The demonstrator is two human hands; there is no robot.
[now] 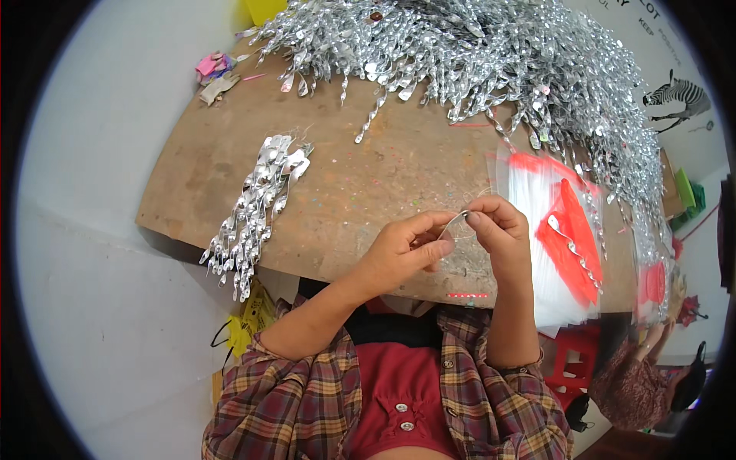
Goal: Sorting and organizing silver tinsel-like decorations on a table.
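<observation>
Silver foil strip (455, 222), at frame centre over the brown table (368, 169), looks light, thin and easily creased, pinched at its ends between left hand (406, 249) and right hand (498, 230) fingertips.

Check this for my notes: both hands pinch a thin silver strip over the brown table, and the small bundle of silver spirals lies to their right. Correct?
Not quite. In the head view the small bundle of silver spirals lies left of the hands, not right. The left hand and right hand do pinch a thin silver strip over the brown table.
</observation>
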